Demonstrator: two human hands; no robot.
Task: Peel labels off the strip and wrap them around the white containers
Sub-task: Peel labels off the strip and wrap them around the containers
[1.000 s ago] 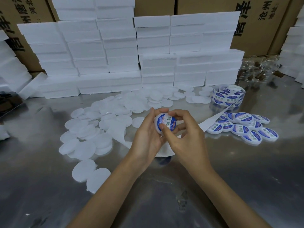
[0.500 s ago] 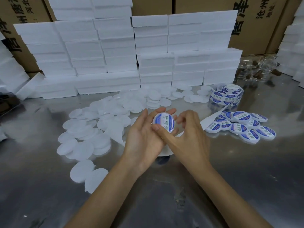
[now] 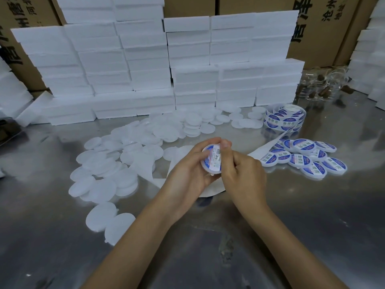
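Observation:
A round white container (image 3: 211,161) with a blue-and-white label stuck on it is held on edge between both hands above the metal table. My left hand (image 3: 188,174) cups it from the left and below. My right hand (image 3: 241,174) presses on its right side, fingertips over the label's top edge. The label roll (image 3: 284,117) stands at the back right, and its white backing strip (image 3: 268,146) trails down under my hands. Several labelled containers (image 3: 306,156) lie piled to the right. Several plain white containers (image 3: 116,163) are scattered to the left.
Stacks of white foam blocks (image 3: 158,65) form a wall along the back, with cardboard boxes (image 3: 325,28) behind them. More foam stacks (image 3: 373,59) stand at the far right. A clump of clear glass bottles (image 3: 320,84) lies at the back right. The table (image 3: 312,226) is shiny metal.
The container has turned from facing me flat to standing more on edge. My right fingers have slid from its lower left rim onto its right side and top.

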